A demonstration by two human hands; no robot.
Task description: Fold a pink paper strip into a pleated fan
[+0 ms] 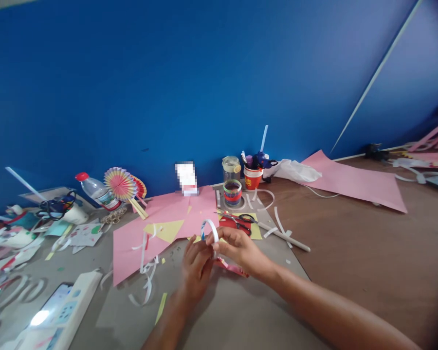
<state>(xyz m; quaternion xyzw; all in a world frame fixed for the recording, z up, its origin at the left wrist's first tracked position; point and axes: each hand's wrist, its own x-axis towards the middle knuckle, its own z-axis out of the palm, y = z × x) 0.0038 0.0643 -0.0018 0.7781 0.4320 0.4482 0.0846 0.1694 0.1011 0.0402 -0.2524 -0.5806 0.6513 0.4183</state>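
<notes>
Both my hands meet low in the middle of the view, over a grey board. My right hand pinches a white paper strip bent into a ring, which stands up above the fingers. My left hand has its fingers curled against the lower end of the same ring. A pink and red paper strip lies under my right hand. Just beyond the hands lie black-handled scissors on red and yellow paper.
Pink paper sheets and white paper curls lie to the left. A glass jar, a red cup of tools, a water bottle and paper fans stand by the blue wall. A large pink sheet lies right.
</notes>
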